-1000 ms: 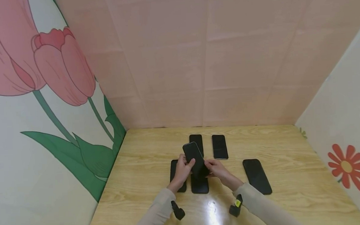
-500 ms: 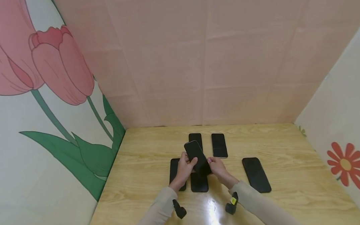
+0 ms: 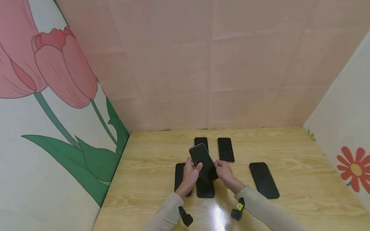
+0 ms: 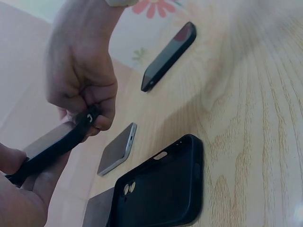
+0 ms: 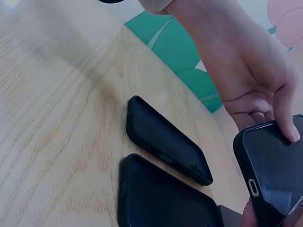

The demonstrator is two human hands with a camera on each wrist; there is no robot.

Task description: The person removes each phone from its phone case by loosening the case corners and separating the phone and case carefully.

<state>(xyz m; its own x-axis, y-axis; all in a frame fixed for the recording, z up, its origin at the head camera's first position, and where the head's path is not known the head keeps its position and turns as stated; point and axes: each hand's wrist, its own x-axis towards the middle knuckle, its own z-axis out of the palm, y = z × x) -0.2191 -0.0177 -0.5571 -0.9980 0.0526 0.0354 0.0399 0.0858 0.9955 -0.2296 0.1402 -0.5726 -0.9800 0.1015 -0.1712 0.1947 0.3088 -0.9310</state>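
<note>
The pink back wall point(image 3: 247, 57) meets the table's rear edge. The tulip-printed left wall point(image 3: 57, 114) and flower-printed right wall point(image 3: 343, 122) bound its sides. On the wood table point(image 3: 138, 172), broad margins extend from the side edges to the nearest objects; a narrower strip runs behind the rear pair.

Left hand point(image 3: 190, 172): fingers grasp the side of the held phone point(image 3: 203, 159), thumb on its face. Right hand point(image 3: 224, 170): fingers are curled round the lower right corner of its black case point(image 5: 244, 149). The phone is raised above the table, upper end leaning left, between both hands; its outline overlaps the front case point(image 3: 205, 191) and left rear phone point(image 3: 201, 141).

The right-hand phone point(image 3: 264, 180) lies well apart, with wood along its right edge; the right sleeve point(image 3: 263, 208) passes near its lower left corner. The front case and left case point(image 3: 179, 177) lie hollow side up, just beside each other with a narrow gap. The right rear phone point(image 3: 225, 150) is separated from the left rear phone by a strip of wood.
</note>
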